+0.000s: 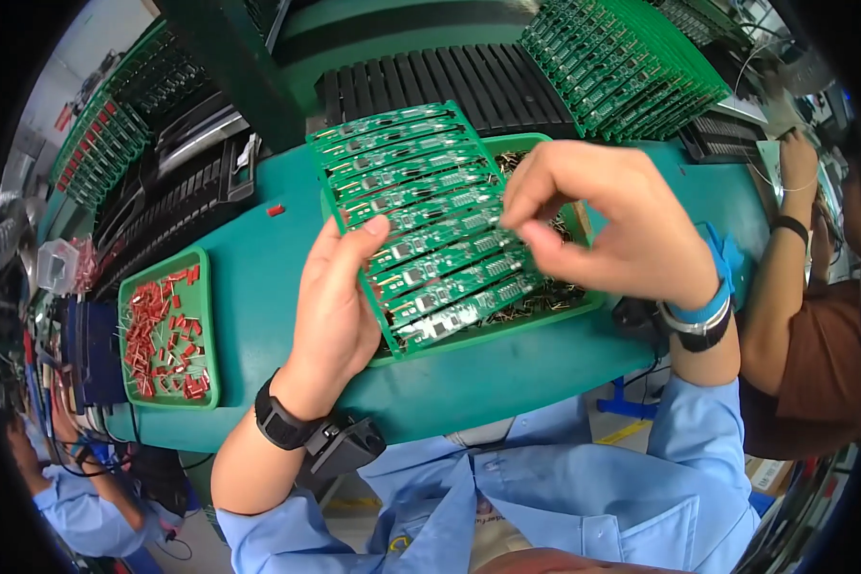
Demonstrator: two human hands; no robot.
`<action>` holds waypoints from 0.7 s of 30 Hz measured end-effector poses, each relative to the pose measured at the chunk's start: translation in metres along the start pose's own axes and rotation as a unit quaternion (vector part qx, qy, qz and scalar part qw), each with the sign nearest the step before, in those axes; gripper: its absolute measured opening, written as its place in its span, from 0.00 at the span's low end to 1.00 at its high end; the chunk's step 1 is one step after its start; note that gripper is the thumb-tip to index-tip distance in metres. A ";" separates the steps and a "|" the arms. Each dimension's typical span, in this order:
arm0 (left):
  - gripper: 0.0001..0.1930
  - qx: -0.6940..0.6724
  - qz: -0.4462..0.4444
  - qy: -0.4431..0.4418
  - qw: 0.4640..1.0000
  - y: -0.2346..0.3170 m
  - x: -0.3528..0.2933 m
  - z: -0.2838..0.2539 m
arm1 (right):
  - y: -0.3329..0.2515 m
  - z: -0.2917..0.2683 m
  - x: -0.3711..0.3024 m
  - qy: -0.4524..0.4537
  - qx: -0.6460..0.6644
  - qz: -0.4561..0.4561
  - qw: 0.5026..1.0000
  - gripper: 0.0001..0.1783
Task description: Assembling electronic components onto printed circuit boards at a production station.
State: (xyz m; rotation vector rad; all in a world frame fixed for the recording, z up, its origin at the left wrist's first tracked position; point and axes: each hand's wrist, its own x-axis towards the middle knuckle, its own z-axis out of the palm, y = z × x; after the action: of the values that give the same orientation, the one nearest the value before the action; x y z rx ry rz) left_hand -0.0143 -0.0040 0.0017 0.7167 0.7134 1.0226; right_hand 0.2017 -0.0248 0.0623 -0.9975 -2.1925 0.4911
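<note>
My left hand [340, 297] grips the left edge of a green circuit board panel [421, 206], thumb on its upper face and fingers beneath. The panel is split into several narrow boards by dark slots and is held tilted above a green tray [536, 142] of small metal-leaded components [569, 225]. Over the panel's right edge is my right hand [612, 225], its thumb and fingertips pinched together. Whatever sits in that pinch is too small to make out. The panel and my right hand hide much of the tray.
At the left, a green tray [210, 330] holds red components [163, 335] with leads. One red piece [275, 210] lies loose on the green table [268, 316]. Behind stand a black slotted rack [430, 81] and upright green panels [622, 67]. A co-worker's arm [780, 258] is at right.
</note>
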 end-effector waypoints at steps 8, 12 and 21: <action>0.16 -0.002 -0.007 -0.089 0.996 0.000 -0.004 0.008 | -0.006 0.017 -0.002 0.002 -0.010 -0.006 1.000 0.08; 0.16 0.010 0.011 -0.098 0.995 0.000 -0.005 0.010 | -0.003 0.013 -0.005 0.014 -0.076 -0.042 0.996 0.11; 0.16 0.004 0.020 -0.101 0.995 0.000 -0.006 0.009 | -0.006 0.012 -0.004 0.016 -0.098 -0.077 0.992 0.15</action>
State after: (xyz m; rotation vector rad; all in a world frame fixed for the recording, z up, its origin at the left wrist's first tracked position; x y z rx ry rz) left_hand -0.0091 -0.0112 0.0084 0.8318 0.5295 0.9674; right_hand 0.1922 -0.0322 0.0560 -0.9200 -2.2991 0.1908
